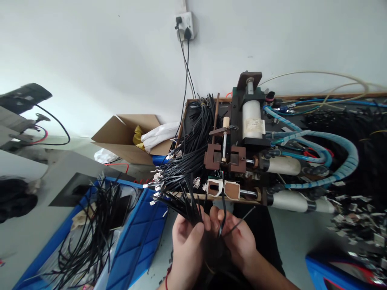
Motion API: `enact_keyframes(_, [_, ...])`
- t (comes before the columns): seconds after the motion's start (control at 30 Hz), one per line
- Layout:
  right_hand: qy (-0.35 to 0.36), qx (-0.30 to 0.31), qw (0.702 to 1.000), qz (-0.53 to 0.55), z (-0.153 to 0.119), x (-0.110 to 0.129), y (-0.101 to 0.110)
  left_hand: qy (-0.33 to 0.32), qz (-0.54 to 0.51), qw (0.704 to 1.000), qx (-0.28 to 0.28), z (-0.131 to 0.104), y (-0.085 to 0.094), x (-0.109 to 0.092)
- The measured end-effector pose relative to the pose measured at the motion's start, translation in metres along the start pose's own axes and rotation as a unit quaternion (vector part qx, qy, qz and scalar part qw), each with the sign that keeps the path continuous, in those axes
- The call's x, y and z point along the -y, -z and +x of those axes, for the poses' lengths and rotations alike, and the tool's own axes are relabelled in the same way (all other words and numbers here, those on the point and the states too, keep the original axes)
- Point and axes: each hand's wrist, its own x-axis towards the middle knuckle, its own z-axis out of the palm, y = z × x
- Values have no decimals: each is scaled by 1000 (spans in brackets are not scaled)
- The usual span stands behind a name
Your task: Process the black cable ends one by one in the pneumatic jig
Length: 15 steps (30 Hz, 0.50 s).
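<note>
At the bottom centre, my left hand (189, 237) is closed round a bunch of thin black cables (184, 203), the thumb lying across them. Just to its right, my right hand (236, 233) has curled fingers round a black cable (223, 219) that hangs from the clamp. A thinner strand sticks out past its fingers to the upper right. Above both hands is a cream-and-brown clamp block (231, 190), with a brown metal clamp (213, 157) behind it. Many black cables with white connectors (178, 169) lie to the left of the clamps.
A white cylinder (252, 117) stands behind the clamps, with blue-wrapped hoses (347, 149) to its right. A blue crate (136, 237) of cables and an open cardboard box (121, 139) are at left. More connector-ended cables (359, 217) lie at right, above a blue bin (320, 270).
</note>
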Motion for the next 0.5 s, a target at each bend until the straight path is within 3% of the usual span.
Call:
enact_keyframes(0.13, [-12, 8, 1000, 8, 0, -1, 1, -10, 7, 1000, 9, 1, -1, -1])
enact_keyframes(0.4, [40, 46, 998, -30, -3, 1, -10, -19, -1, 999, 28, -5, 7, 2])
enact_keyframes(0.5, [71, 82, 989, -99, -8, 4, -1, -33, 30, 999, 18, -6, 11, 2])
